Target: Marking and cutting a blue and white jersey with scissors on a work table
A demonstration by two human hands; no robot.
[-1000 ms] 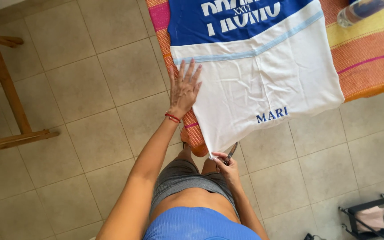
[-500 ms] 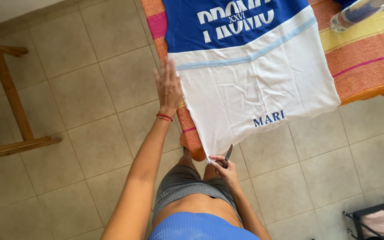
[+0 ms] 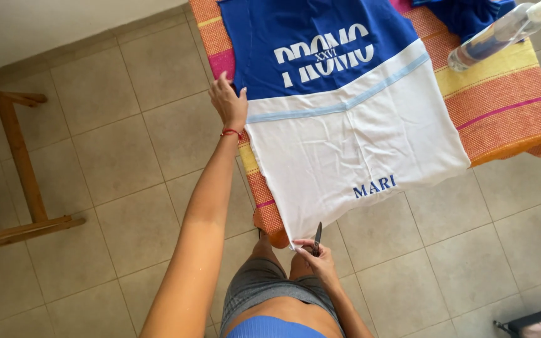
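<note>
The blue and white shirt (image 3: 345, 131) lies flat on the striped cloth (image 3: 502, 106), its hem overhanging; it could shift and skew the cut. The left hand (image 3: 228, 103) presses its edge, fingers spread; the right hand (image 3: 319, 258) grips scissors (image 3: 317, 238) at the corner

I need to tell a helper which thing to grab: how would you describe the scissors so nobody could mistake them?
Find the striped orange cloth covering the table, then the blue-and-white shirt spread on it. Follow the shirt's white hem to the corner hanging over the near edge, where the right hand holds the scissors. They are the only thin, dark metal blades here, pointing up at the fabric.
</note>
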